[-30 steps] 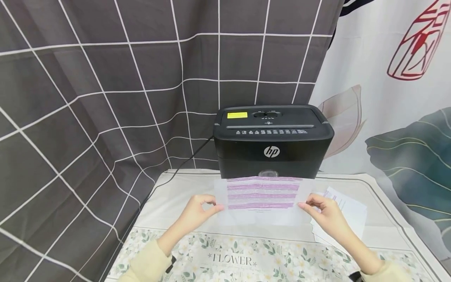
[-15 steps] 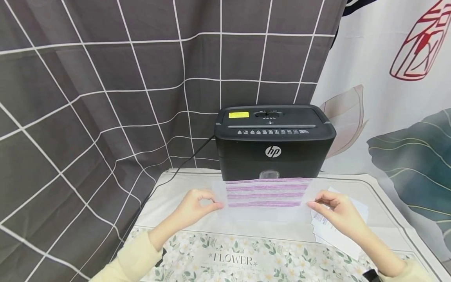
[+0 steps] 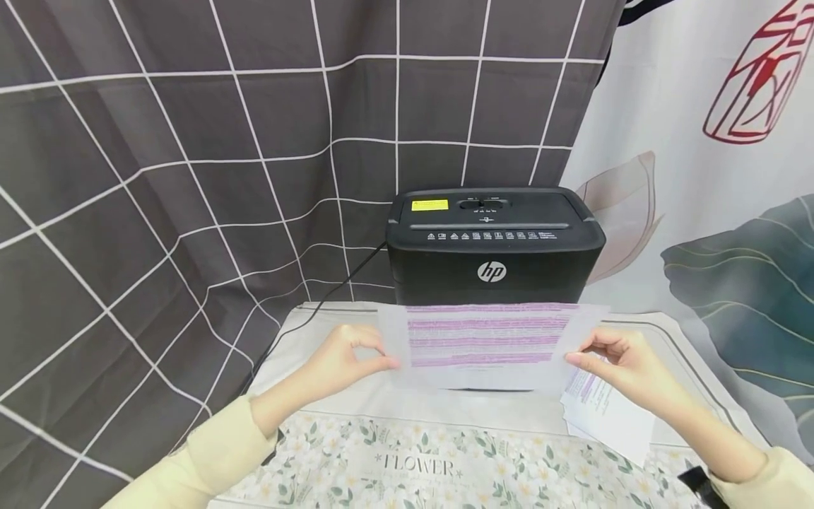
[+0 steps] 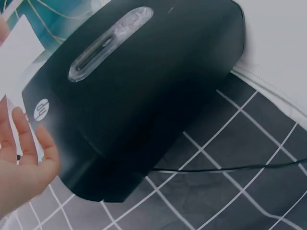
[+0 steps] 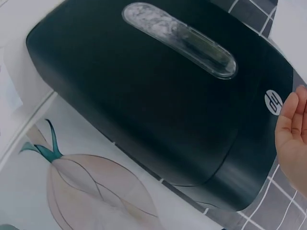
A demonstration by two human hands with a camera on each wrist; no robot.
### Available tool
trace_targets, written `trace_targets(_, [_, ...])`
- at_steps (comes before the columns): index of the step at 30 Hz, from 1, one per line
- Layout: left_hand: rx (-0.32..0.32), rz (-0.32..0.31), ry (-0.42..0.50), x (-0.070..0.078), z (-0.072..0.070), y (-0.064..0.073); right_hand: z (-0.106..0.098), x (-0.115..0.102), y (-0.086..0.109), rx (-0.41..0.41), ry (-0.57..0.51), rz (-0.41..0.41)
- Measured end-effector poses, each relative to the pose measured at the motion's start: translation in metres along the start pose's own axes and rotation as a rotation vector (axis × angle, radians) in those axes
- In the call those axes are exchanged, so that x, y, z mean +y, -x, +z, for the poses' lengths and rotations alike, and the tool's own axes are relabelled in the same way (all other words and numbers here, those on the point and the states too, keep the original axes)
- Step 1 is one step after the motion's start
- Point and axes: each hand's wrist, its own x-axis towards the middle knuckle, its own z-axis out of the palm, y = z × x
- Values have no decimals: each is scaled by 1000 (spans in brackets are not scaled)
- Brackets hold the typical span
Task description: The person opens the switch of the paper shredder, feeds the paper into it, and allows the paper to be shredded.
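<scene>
A white sheet of paper point(image 3: 483, 339) with purple-striped print is stretched between both hands in the head view, in front of the black HP paper shredder point(image 3: 439, 276). My left hand point(image 3: 346, 360) pinches its left edge between thumb and forefinger. At the opposite edge, my right hand point(image 3: 626, 367) pinches the paper the same way. The sheet covers the lower front of the shredder. In the left wrist view, the left hand point(image 4: 29, 153) shows at the left edge beside the shredder point(image 4: 144, 96). The right wrist view has the right hand point(image 5: 293, 139) at its right edge.
Several printed sheets point(image 3: 613, 417) lie on the table to the right, partly behind the right hand. A black power cord point(image 3: 311, 318) runs left from the shredder. The table has a floral cloth point(image 3: 362, 459). A grey checked curtain point(image 3: 267, 127) hangs behind.
Both hands have spread a little apart and risen slightly with the sheet. The paper's top edge now covers the shredder's clear window, which showed before.
</scene>
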Motion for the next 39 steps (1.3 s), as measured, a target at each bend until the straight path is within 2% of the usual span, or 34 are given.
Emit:
trace_targets(6, [59,-69,-29,11,-16,-11,-10,-16,-16,0,73,15])
trace_targets(9, [84,-111,-16,15,-21,-16,-15,-23,-25,-2,114,26])
trace_targets(12, [115,-142,10,19,-26,-23,-19,-28,-35,-1,108,20])
trace_targets(16, [142,-142,6,23,-37,-34,-25,-35,-51,11,124,14])
trace_targets(22, [124,-141,6,25,-55,-55,-34,-45,-75,51,171,3])
trace_targets(25, [118,-149,18,22,-61,-68,-40,-46,-85,78,200,25])
trace_targets(29, [115,-124,5,18,-68,-84,-48,-46,-99,92,213,63])
trace_targets(36, [160,-114,-4,11,-80,-108,-60,-52,-122,104,209,50])
trace_targets(39, [173,-170,3,15,-79,-108,-62,-57,-125,86,204,85])
